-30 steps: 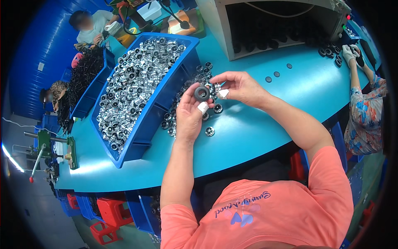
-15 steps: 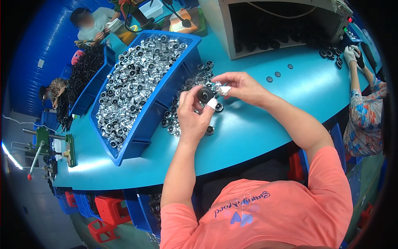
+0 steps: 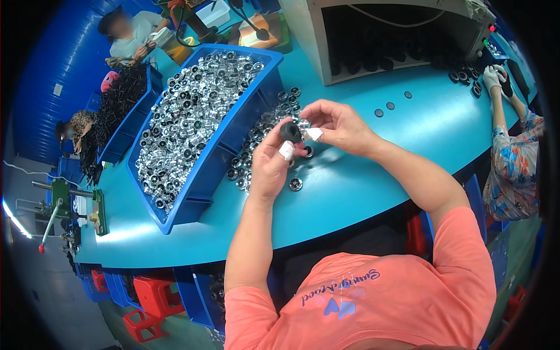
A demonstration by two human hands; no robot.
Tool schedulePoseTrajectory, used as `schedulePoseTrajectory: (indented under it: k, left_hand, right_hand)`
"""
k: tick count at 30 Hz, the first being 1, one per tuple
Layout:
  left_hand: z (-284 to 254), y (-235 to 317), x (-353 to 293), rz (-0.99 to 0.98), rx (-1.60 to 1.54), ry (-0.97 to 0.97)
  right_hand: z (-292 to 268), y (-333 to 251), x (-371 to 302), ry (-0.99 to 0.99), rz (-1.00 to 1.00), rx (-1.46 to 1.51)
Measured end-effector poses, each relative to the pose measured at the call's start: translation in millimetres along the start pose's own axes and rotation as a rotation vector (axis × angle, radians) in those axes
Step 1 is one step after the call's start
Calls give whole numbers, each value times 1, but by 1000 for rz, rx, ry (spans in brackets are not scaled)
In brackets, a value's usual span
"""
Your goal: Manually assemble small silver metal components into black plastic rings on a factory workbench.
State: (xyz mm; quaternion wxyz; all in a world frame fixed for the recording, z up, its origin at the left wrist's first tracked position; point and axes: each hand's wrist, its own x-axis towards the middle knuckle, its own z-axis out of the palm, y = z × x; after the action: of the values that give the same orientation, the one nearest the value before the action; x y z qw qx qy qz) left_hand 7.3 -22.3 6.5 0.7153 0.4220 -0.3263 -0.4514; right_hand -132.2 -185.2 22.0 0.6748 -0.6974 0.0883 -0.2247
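Observation:
My left hand (image 3: 272, 165) pinches a black ring-shaped part (image 3: 290, 132) between its fingers and its thumb, which wears a white cover. Close against it on the right, my right hand (image 3: 338, 128) is closed on a small shiny clear-and-silver piece (image 3: 303, 125), its thumb tip also covered in white. That piece meets the side of the black part; whether it sits inside cannot be seen. Under and around both hands lies a loose heap of similar shiny pieces (image 3: 251, 146) with dark centres, on the turquoise table (image 3: 361, 175).
A blue bin (image 3: 219, 157) full of shiny pieces stands left of the heap. Black discs (image 3: 390, 105) lie to the right. An open-fronted box (image 3: 309, 41) holds black rings. Co-workers sit at far left and right; a green hand press (image 3: 61, 201) is at left.
The black ring has turned, its opening now facing more toward my right hand. My right hand has drawn the shiny piece up against it, and my left thumb has shifted leftward.

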Motion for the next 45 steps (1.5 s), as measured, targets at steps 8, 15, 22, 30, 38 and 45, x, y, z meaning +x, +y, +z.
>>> schedulePoseTrajectory:
  k: [8,15,22,30,38,45]
  left_hand:
    - [1,-1,1,-22,-13,-34]
    - [1,-5,1,-22,110,-43]
    - [14,-11,1,49,211,14]
    - [8,-10,-2,75,321,78]
    - [11,-12,-4,229,394,132]
    - [21,-5,-8,266,424,179]
  right_hand:
    - [3,-7,-3,16,-214,-188]
    - [5,-7,-7,58,-406,-558]
    - [20,-8,-12,85,-440,-586]
    - [10,-5,-8,-5,-156,-272]
    - [12,3,-9,-145,12,-187]
    - [17,-10,-15,-143,9,-157]
